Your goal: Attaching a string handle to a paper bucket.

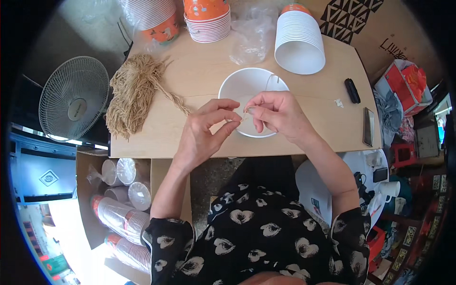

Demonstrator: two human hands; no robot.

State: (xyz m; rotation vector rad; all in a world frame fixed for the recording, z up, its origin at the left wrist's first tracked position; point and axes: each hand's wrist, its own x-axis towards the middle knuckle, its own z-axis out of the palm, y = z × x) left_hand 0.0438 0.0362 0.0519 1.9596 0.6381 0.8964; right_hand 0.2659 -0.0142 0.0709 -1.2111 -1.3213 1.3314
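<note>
A white paper bowl (247, 85) stands upright on the wooden table (199, 80), with a thin wire-like handle arching over its right rim. My left hand (204, 130) and my right hand (278, 114) meet just in front of the bowl, fingertips pinched together on a short tan string (243, 118). A large bundle of tan twisted cords (133, 92) lies to the left, one strand trailing toward my left hand.
Stacks of paper bowls (299, 42) stand at the table's far edge beside a clear plastic bag (251, 33). A black lighter (352, 90) and a phone (368, 126) lie at right. A white fan (73, 99) stands left. A carton with sleeved cups (121, 190) sits below.
</note>
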